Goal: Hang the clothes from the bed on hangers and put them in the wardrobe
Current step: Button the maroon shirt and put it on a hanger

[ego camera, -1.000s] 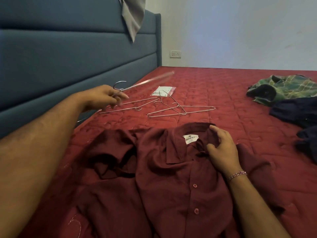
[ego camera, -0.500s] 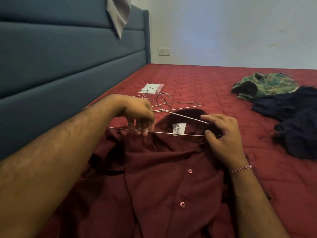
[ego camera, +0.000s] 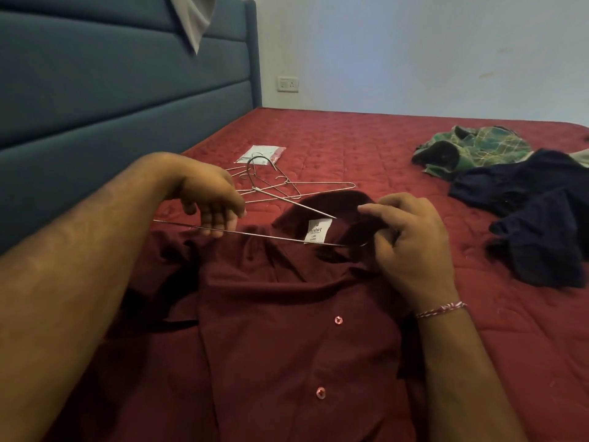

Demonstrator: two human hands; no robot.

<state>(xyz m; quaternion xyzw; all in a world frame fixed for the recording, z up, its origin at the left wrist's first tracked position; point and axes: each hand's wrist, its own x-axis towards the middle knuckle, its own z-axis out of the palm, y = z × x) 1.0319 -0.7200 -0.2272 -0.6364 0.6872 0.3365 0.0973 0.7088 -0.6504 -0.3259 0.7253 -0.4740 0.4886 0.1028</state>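
A maroon button shirt [ego camera: 287,330] lies flat on the red bed [ego camera: 366,161], collar away from me, white label showing. My left hand [ego camera: 210,199] grips a thin metal hanger [ego camera: 255,234] by its left half and holds it just above the collar. The hanger's right end reaches into the collar opening. My right hand [ego camera: 411,244] pinches the right side of the collar and lifts it open. Further clothes lie at the right: a green plaid shirt [ego camera: 471,148] and a dark navy garment [ego camera: 535,212].
Spare wire hangers [ego camera: 296,186] lie on the bed beyond the shirt, with a small clear packet [ego camera: 261,153] behind them. A blue padded headboard [ego camera: 111,90] runs along the left. A grey cloth [ego camera: 194,17] hangs over its top. A wall socket [ego camera: 287,84] sits on the far wall.
My left hand picked a hanger from the pile and brought it over the collar. My right hand went from resting on the collar to pinching it open, and the hanger's end entered it.
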